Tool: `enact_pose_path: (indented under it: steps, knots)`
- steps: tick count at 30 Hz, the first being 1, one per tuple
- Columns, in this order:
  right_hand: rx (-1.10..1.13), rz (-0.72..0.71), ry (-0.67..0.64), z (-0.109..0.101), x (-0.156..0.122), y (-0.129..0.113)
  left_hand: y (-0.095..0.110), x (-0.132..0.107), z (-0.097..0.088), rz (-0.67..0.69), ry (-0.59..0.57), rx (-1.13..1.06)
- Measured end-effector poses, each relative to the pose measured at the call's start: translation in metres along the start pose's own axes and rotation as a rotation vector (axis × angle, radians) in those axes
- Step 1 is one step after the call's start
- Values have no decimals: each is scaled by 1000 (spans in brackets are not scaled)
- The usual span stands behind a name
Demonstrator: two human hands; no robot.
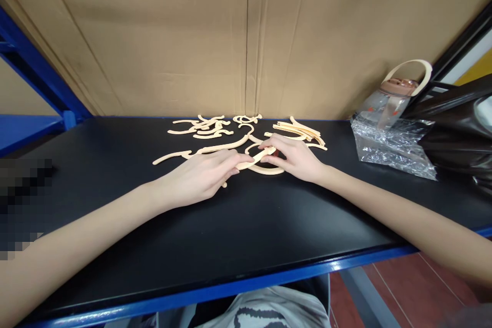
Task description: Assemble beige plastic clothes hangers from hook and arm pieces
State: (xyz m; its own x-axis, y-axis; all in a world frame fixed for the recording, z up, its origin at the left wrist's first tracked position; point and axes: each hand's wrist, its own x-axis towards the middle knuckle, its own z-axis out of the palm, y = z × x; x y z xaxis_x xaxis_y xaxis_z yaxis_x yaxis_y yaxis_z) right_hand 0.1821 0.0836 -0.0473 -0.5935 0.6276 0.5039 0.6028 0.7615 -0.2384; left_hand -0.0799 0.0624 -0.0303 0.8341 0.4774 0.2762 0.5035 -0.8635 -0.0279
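My left hand and my right hand meet over the middle of a black table top. Between their pinched fingertips they hold a short cream-coloured strip, tilted a little. Under it lies a curved cream loop flat on the table. A long wavy cream strip runs leftward from the hands. Behind the hands lie a heap of curved cream pieces and a bundle of straighter strips.
A clear water bottle with a cream handle leans on a crinkled plastic bag at the right. A dark bag sits beyond it. Cardboard walls the back. The blue table edge runs along the front.
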Motion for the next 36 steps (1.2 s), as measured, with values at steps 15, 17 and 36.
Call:
enact_pose_path:
  steps: [15, 17, 36]
  knots:
    - [-72, -18, 48, -1, 0, 14, 6, 3, 1, 0, -52, 36]
    - [-81, -9, 45, -1, 0, 15, 7, 3, 0, 6, -65, 50]
    - [-203, -191, -42, -1, -2, -11, 24, 2, -7, 173, 353, 19]
